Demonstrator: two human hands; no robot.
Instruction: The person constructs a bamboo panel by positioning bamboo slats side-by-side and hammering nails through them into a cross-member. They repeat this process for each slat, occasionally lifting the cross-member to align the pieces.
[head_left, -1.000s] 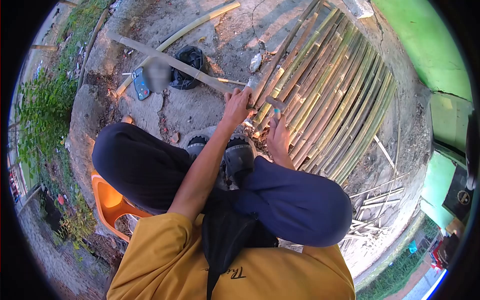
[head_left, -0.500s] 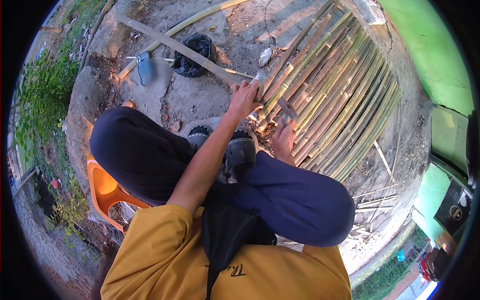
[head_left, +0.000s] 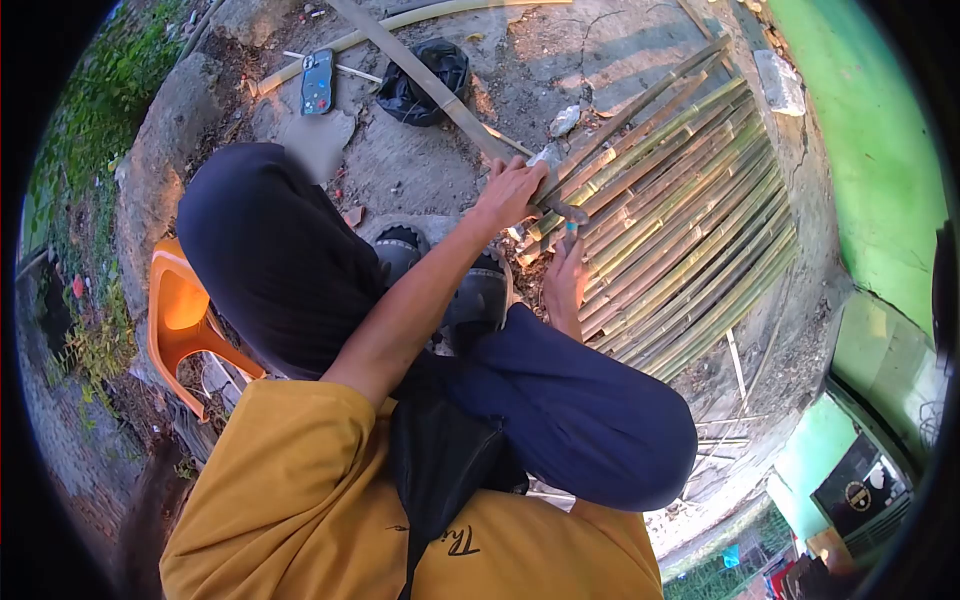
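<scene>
My left hand [head_left: 512,192] grips the near ends of the bamboo slats [head_left: 680,210], which lie side by side as a panel on the ground to the right. Just below it, my right hand [head_left: 565,278] is closed on the handle of a small hammer-like tool [head_left: 571,216]. The tool's head rests against the slat ends beside my left fingers. Both hands reach out over my knees and my sandalled feet [head_left: 480,292].
A long flat wooden strip [head_left: 430,80] and a bamboo pole [head_left: 440,12] lie on the cracked concrete ahead, with a black bag [head_left: 428,68] and a small blue device [head_left: 317,82]. An orange plastic stool [head_left: 180,310] is under me. A green wall [head_left: 880,150] stands at right.
The view has swung, so the ground objects sit higher and further right in the picture. Both hands stay at the slat ends, the tool head still beside my left hand.
</scene>
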